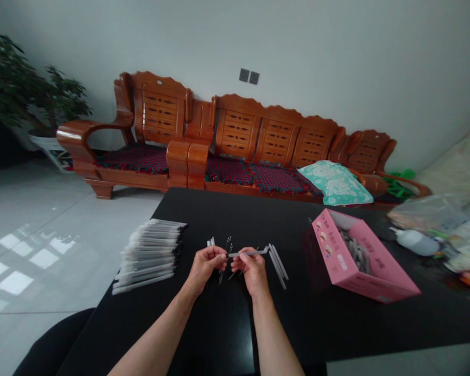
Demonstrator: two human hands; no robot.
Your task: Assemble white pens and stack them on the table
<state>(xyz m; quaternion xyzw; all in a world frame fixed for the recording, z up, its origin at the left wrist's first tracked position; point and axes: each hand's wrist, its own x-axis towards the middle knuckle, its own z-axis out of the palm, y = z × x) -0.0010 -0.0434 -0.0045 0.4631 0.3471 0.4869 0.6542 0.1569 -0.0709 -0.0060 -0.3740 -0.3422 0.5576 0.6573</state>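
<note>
Over the black table, my left hand [208,263] pinches the left end of a slim grey pen [254,253] between thumb and fingertips. My right hand [251,269] is closed on the same pen's middle, and its right end sticks out past the fingers. The pen lies almost level between both hands. Thin dark refills [221,275] lie under and between the hands, partly hidden. Two white pen ends [210,242] show behind my left hand. To the right of my right hand lie a few loose grey pen barrels [279,265].
A row of many white pens [151,255] with dark tips covers the left of the table [219,324]. On the right stands an open pink box [364,256] holding grey pieces. Beyond it are a white bottle [417,241] and plastic bags. A wooden sofa [238,125] stands behind.
</note>
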